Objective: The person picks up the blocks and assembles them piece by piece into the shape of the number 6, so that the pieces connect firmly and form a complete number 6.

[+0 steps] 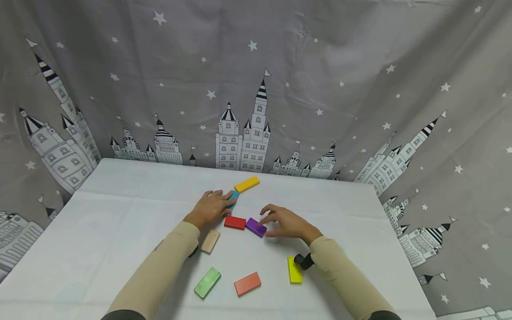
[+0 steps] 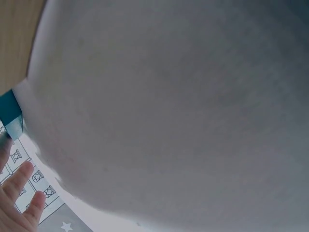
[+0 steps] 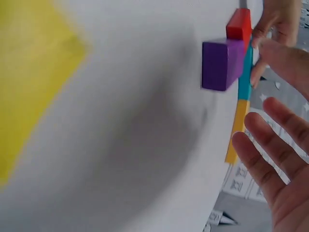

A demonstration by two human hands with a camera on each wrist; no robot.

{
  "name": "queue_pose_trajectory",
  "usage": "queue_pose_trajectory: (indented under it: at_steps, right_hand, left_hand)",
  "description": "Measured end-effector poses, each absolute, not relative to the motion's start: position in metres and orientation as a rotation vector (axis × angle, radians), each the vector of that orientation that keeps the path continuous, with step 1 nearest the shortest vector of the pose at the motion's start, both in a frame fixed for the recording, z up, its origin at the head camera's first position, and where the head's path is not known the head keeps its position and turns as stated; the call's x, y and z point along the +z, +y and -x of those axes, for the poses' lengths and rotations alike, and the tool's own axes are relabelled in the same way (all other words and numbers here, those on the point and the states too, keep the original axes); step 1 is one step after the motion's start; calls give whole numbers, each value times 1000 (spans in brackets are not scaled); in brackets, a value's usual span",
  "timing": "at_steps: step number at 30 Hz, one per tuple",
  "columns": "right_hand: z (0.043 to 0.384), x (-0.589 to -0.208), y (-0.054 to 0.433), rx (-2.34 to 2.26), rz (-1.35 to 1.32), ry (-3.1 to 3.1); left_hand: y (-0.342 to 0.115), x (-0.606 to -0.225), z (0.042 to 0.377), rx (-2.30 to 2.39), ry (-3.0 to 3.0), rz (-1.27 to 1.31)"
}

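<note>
My left hand (image 1: 210, 208) holds a blue wooden block (image 1: 235, 194) between thumb and fingers, covering part of it. In the left wrist view, a fingertip meets the end of this block (image 2: 9, 108). My right hand (image 1: 289, 223) hovers beside a purple block (image 1: 256, 227), its fingers spread and loosely bent. The right wrist view shows them apart from the purple block (image 3: 215, 65). A red block (image 1: 234, 222) lies end to end with the purple one, near the blue block's lower end. At the blue block's far end lies an orange-yellow block (image 1: 247, 184).
A plain wood block (image 1: 210, 241) lies by my left wrist. Nearer the front are a green block (image 1: 207, 283), a coral block (image 1: 247, 284) and a yellow block (image 1: 294, 273) under my right wrist. The white-covered table (image 1: 100, 231) ends at a grey castle-print curtain (image 1: 280, 58).
</note>
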State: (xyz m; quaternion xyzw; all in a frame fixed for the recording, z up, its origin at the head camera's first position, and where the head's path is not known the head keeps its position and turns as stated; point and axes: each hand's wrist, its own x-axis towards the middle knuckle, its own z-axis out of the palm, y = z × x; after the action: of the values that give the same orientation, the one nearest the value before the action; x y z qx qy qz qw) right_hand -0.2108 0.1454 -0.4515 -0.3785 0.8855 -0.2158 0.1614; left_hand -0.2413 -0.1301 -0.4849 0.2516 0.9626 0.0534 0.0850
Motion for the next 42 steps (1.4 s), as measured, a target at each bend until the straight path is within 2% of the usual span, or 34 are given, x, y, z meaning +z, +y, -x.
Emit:
queue_pose_trajectory:
  at_steps: [12, 23, 42]
  right_hand:
    - [167, -456, 198, -664, 1055, 2499]
    - [125, -469, 222, -654, 1112, 2562]
    - [114, -478, 225, -697, 1101, 2616]
  left_hand:
    - [-130, -487, 244, 168, 2862, -748]
    - [-130, -487, 241, 170, 2857, -756]
    - [-130, -486, 244, 176, 2864, -754]
